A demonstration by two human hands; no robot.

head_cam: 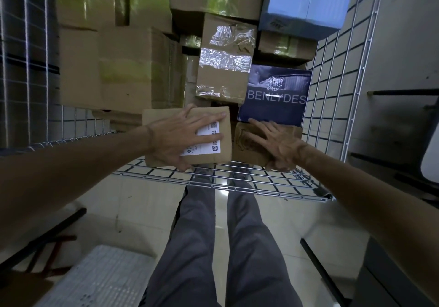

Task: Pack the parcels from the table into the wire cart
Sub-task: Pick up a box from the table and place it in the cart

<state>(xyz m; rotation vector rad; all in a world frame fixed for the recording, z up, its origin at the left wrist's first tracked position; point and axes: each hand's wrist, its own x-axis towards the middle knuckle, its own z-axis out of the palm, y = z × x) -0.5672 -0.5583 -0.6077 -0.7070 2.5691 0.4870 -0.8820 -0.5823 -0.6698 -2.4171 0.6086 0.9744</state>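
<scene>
I look down into the wire cart [237,183], which holds several cardboard parcels. My left hand [180,138] grips a small brown parcel with a white label [223,116] from above, just inside the cart's near wall. My right hand [280,143] lies spread on a second small brown parcel [247,147] beside it, thumb at the near edge. Behind that parcel sits a dark blue box printed BENLYDES [275,102]. A taped brown box [223,64] stands further in.
Large cardboard boxes [118,69] fill the cart's left side and a light blue box [306,0] sits at the far right. Wire walls [332,81] close in both sides. My legs and a tiled floor show below, with a white crate [95,278] at lower left.
</scene>
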